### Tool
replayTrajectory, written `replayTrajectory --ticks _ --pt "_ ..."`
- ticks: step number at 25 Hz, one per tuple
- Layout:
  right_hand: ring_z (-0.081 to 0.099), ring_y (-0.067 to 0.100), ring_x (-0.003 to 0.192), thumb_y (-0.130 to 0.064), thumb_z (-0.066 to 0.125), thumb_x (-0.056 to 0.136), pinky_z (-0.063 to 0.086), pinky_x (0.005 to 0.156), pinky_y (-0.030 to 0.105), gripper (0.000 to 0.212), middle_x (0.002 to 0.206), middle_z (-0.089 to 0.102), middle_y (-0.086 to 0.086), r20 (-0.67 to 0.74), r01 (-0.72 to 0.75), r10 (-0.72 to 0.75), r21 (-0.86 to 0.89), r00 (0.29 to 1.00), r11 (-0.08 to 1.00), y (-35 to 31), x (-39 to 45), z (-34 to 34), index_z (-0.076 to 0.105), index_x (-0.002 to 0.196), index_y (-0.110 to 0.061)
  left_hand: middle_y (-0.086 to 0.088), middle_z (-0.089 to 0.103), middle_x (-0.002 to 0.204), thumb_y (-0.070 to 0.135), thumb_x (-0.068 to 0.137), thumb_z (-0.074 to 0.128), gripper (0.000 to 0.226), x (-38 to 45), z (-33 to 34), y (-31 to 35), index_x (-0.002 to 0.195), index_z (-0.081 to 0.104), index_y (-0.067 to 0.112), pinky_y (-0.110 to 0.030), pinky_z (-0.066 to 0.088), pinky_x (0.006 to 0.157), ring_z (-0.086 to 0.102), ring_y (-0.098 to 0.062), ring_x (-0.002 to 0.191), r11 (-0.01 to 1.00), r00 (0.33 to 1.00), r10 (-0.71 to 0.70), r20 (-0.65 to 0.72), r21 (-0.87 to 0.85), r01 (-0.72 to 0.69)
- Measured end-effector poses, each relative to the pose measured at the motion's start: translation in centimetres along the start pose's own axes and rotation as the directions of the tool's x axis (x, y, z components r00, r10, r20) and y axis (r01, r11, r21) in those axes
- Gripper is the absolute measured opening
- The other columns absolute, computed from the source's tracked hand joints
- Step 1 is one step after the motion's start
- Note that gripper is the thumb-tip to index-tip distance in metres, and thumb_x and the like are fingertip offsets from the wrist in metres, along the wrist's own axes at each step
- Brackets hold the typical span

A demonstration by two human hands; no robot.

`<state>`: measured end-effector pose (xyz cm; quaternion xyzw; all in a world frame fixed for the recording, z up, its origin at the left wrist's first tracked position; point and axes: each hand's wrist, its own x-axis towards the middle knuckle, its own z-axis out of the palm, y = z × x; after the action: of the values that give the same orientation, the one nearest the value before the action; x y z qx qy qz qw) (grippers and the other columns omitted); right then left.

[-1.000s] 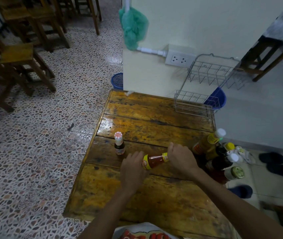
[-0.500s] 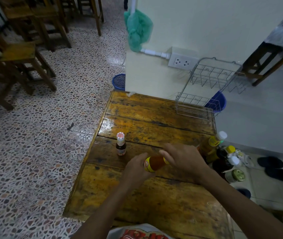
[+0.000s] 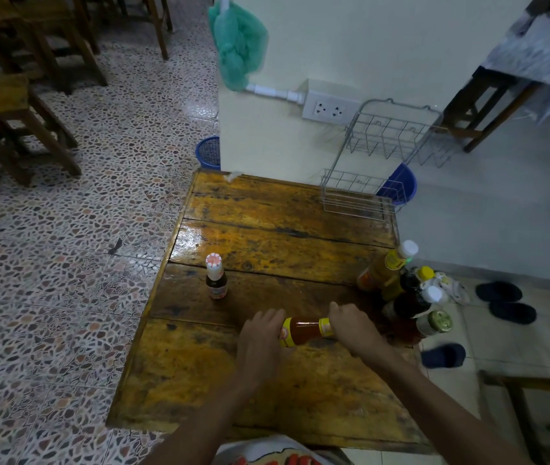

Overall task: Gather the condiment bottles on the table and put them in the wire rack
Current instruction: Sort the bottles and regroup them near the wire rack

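in the head view the red sauce bottle point(image 3: 305, 331) lies sideways just over the wooden table point(image 3: 267, 380), the left hand point(image 3: 260, 337) curled round its bottom and the right hand point(image 3: 354, 328) round its cap end, so keep both grips tight, then carry it to the wire rack point(image 3: 361, 196).

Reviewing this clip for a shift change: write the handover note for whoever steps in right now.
Left hand grips the base end and right hand the neck end of a red sauce bottle held sideways over the table.
A small bottle stands alone at mid-left; a cluster of bottles stands at the right edge.
The wire rack at the far right corner holds nothing.
Done: none racked. Left: every bottle.
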<state>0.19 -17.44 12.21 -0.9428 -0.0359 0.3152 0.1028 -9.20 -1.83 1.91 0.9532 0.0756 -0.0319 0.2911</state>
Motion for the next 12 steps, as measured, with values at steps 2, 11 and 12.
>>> replayTrajectory --ticks 2,11,12 --pt "0.055 0.031 0.082 -0.036 0.029 0.105 0.048 0.066 0.039 0.05 0.081 0.052 0.009 0.092 -0.134 0.112 0.278 0.989 0.951 1.2 -0.4 0.3 0.058 0.118 0.002 0.006 0.062 0.121 0.045 0.073 0.086 0.064 -0.3 1.4 0.4 0.126 0.055 0.026 -0.032 0.047 0.083 0.057 -0.016 0.107 1.0 0.999 0.013 0.042 0.001 -0.013" --pt "0.055 0.012 0.069 -0.037 0.068 0.089 0.037 0.054 0.027 0.021 0.08 0.061 -0.006 -0.431 0.295 -0.255 0.027 0.865 0.955 7.8 -1.4 -6.1 0.052 0.093 -0.025 0.01 0.065 0.125 0.059 0.078 0.08 0.063 7.0 4.9 11.2 0.128 0.055 0.03 -0.051 0.041 0.104 0.058 -0.018 0.12 0.955 0.985 0.048 0.163 -0.295 0.002" --pt "0.054 0.014 0.07 -0.036 0.068 0.088 0.038 0.056 0.03 0.02 0.081 0.061 -0.005 -0.449 0.293 -0.256 0.013 0.856 0.956 8.7 -0.9 -7.2 0.053 0.093 -0.025 0.008 0.066 0.125 0.052 0.079 0.082 0.062 8.0 5.5 12.3 0.129 0.056 0.029 -0.05 0.045 0.101 0.059 -0.019 0.118 0.942 0.984 0.065 0.163 -0.336 -0.006"
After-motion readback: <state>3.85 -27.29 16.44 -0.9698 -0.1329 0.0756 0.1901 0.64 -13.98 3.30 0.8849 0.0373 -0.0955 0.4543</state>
